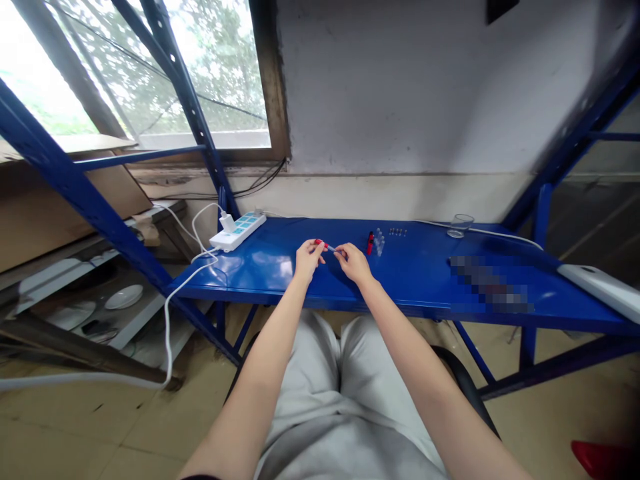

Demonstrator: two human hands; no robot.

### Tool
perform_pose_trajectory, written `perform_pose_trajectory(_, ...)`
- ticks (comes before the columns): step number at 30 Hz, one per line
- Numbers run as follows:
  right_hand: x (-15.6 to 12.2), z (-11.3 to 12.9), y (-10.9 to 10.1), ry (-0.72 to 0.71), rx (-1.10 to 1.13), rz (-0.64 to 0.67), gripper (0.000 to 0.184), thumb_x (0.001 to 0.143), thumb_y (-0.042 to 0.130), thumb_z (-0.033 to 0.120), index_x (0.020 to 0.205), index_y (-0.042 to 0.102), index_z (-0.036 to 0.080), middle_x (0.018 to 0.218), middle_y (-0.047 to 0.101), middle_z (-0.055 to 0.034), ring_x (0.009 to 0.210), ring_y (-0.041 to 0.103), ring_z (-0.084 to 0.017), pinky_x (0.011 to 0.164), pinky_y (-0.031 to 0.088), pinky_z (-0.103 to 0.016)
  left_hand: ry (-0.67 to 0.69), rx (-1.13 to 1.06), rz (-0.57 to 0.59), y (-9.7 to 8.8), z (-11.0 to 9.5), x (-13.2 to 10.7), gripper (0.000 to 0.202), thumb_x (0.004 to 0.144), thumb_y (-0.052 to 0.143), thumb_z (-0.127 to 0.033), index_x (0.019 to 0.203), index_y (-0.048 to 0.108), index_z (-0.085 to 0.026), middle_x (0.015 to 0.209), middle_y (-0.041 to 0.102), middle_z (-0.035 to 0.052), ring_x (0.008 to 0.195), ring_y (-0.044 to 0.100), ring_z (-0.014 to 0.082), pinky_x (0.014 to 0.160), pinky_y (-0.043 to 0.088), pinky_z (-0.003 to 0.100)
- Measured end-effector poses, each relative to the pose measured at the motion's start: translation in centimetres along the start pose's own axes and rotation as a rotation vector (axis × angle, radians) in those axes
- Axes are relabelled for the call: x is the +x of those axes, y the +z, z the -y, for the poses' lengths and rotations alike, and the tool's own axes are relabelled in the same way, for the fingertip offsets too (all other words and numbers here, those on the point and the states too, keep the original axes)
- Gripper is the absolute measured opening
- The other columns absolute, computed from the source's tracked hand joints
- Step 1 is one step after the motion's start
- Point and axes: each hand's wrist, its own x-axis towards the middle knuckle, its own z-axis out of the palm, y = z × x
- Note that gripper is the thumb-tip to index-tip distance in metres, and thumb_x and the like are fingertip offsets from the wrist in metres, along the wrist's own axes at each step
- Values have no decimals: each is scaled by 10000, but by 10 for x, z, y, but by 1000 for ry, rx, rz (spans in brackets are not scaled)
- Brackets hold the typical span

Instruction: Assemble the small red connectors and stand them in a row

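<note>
Over the blue table [270, 273], both my hands meet at a small, slim object. My left hand [309, 260] is closed around its red part [320, 242], holding it between thumb and fingers. From the other side, my right hand [354, 262] pinches the thin pale end [331, 249]. The object's exact kind is too small to make out. Just beyond my right hand lie red and black pieces [371, 243], beside a row of several small clear pieces [379, 242]. Farther right sit several tiny metallic pieces [399, 232].
A white power strip [239, 232] with a plug and cables lies at the table's left end. Toward the back right stands a clear glass [460, 227]. A blurred-out dark item [490, 283] and a white flat object [603, 288] are on the right. Blue frame posts [193, 100] rise around.
</note>
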Motion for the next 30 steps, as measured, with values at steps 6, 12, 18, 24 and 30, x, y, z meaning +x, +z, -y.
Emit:
perform_pose_trajectory(6, -1, 1, -3, 24, -18, 7, 193, 837, 442, 306, 892, 594, 200, 749, 520, -23, 662, 494, -139, 614, 381, -245, 7, 9, -6, 0, -1, 0, 333, 689, 636, -416, 852, 545, -140, 730, 625, 25, 392, 480, 42, 349, 260, 173)
perform_pose_trajectory(12, -1, 5, -6, 96, -74, -10, 176, 819, 457, 293, 871, 596, 199, 766, 560, -33, 667, 513, -145, 599, 382, -247, 17, 39, -139, -1, -2, 2, 310, 717, 597, -435, 814, 532, -147, 692, 604, 6, 393, 456, 34, 362, 258, 170)
perform_pose_trajectory(18, -9, -6, -43, 332, -21, 16, 153, 756, 543, 320, 807, 604, 189, 709, 646, -27, 671, 586, -151, 629, 413, -248, 61, 179, -34, 4, 5, 3, 266, 696, 623, -377, 811, 593, -139, 666, 607, 13, 473, 483, 61, 471, 391, 193)
perform_pose_trajectory(24, -20, -43, -105, 536, -22, 101, 137, 695, 593, 305, 704, 603, 170, 667, 682, -40, 643, 615, -152, 594, 424, -237, 217, 560, 261, 30, 9, 1, 196, 658, 664, -328, 744, 670, -152, 703, 639, 33, 586, 509, 106, 615, 420, 244)
perform_pose_trajectory(30, -17, -51, -102, 530, -143, 95, 126, 680, 622, 305, 682, 623, 178, 632, 667, -33, 641, 616, -157, 590, 415, -237, 223, 740, 315, 76, 12, -1, 174, 674, 651, -324, 734, 677, -163, 704, 630, 39, 638, 548, 143, 622, 416, 260)
